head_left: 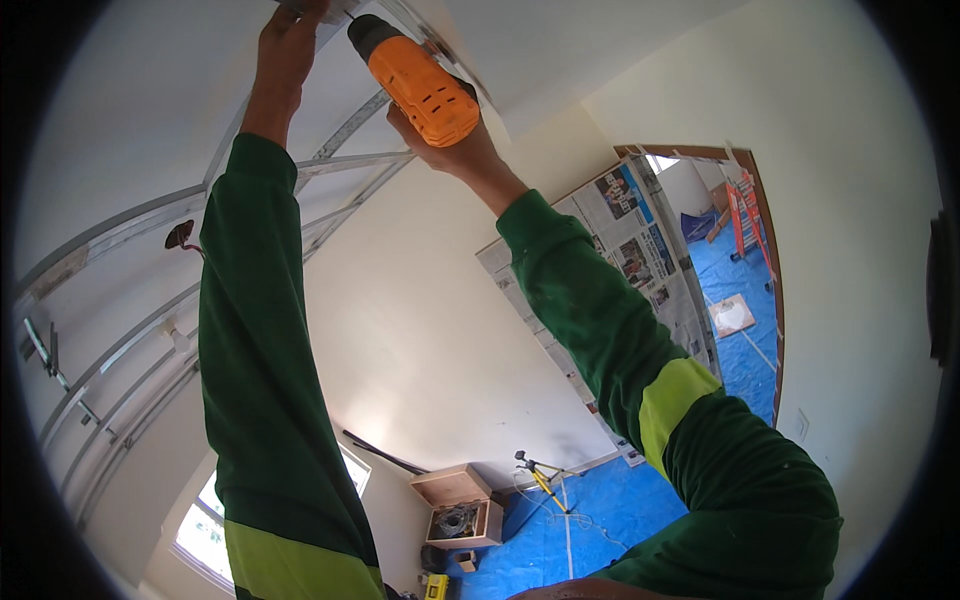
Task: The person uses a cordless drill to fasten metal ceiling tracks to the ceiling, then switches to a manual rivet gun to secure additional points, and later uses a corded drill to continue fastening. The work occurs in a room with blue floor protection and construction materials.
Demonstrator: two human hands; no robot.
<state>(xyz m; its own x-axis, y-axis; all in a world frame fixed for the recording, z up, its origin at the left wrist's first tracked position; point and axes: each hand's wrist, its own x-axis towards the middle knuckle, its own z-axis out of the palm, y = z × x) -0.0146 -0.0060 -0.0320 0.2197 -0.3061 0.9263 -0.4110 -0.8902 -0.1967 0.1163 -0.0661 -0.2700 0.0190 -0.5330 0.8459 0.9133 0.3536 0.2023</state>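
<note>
Up by the metal ceiling frame (130, 225), I see an orange drill (422, 88) clamped in the right hand (455, 150). The left hand (287, 50) reaches beside its tip, grip too cut off to tell; blue sheeting (590, 505) lies below.

Overhead rails (350, 162) bar the way up; open air lies between the sleeves (262, 330). Beyond the drill (425, 88), room seems tight, though cut off.

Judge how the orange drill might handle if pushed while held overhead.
The drill looks hard-cased, so it is probably stiff. It also looks bulky, which suggests some weight. Only the right hand seems to grip it, so a nudge could tilt it.
</note>
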